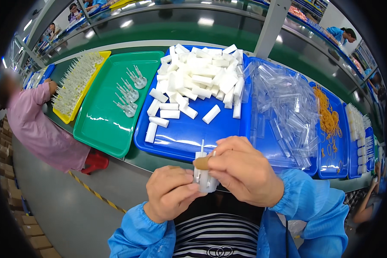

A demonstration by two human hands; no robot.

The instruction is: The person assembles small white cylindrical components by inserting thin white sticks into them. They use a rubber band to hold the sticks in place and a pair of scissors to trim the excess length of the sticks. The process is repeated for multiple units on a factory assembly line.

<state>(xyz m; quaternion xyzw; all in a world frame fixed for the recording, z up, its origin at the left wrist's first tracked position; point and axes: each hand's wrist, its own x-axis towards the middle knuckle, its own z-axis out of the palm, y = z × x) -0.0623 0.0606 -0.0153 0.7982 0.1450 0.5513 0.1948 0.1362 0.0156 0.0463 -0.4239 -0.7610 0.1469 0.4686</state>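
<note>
In front of my chest, a small whitish plastic piece (207, 184) stands upright with a thin pale rod rising from its top. My left hand (170, 191) grips it from the left, thumb and fingers closed on its side. From the right, my right hand (245, 170) reaches over the piece with its fingers pinched together near the top. A tan-brown covering (201, 162) shows at the right fingertips; it may be a finger cot. Whatever those fingers pinch is hidden. Just beyond my hands lies a blue tray (176, 146) heaped with white foam blocks (202, 73).
A green tray (101, 124) at the left bears three clear clusters (127, 96) with upright pins. Beyond it a yellow tray (66, 118) is full of whitish pieces, near a person in pink (47, 124). Rightward lie clear plastic sleeves (284, 107) and orange rubber bands (329, 114).
</note>
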